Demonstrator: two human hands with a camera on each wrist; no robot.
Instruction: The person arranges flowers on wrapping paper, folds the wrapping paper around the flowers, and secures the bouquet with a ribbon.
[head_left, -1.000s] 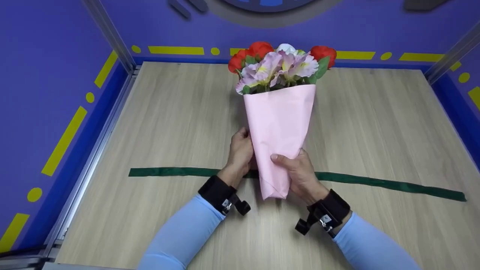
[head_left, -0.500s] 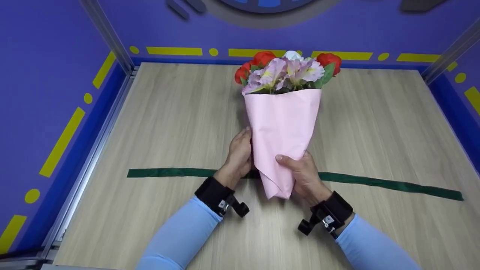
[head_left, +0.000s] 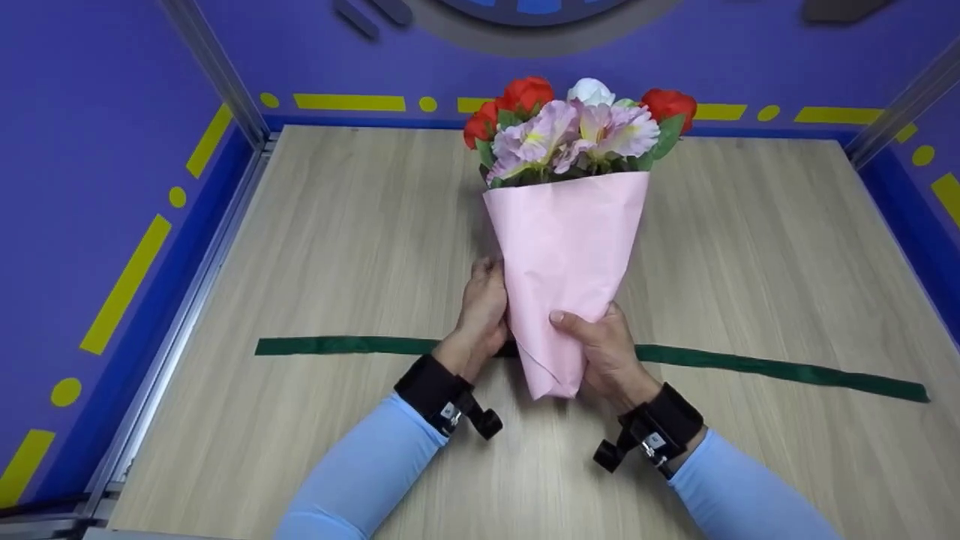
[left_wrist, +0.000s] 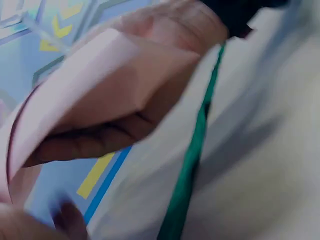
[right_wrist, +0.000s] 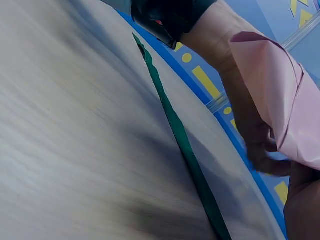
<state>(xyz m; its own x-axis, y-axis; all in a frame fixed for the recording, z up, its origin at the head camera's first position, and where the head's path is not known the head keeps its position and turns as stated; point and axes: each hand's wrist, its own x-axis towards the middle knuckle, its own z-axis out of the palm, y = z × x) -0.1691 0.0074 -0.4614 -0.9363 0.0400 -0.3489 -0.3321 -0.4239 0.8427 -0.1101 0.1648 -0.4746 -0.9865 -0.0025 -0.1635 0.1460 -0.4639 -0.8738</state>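
Observation:
A flower bouquet wrapped in pink paper [head_left: 566,240] is held upright over the table in the head view. Red, white and pale purple flowers [head_left: 551,135] stand out of its top. My right hand [head_left: 609,352] grips the lower right of the wrap, thumb across the front. Along the left side, my left hand [head_left: 481,311] holds the paper with bent fingers, partly hidden behind it. The right wrist view shows the left hand's fingers [right_wrist: 262,157] curled at the wrap. In the left wrist view, the right hand's fingers [left_wrist: 90,145] go round the folded paper.
A long dark green ribbon [head_left: 757,365] lies across the wood-look table [head_left: 360,225], passing behind the bouquet. Blue panels with yellow marks [head_left: 135,277] enclose the table's back and sides, with a metal frame [head_left: 187,300] along the left edge.
The bouquet dipped away and tipped back up, ending slightly farther right with its front turned a little. My left fingers straightened along the wrap, then bent again. My right hand keeps its grip.

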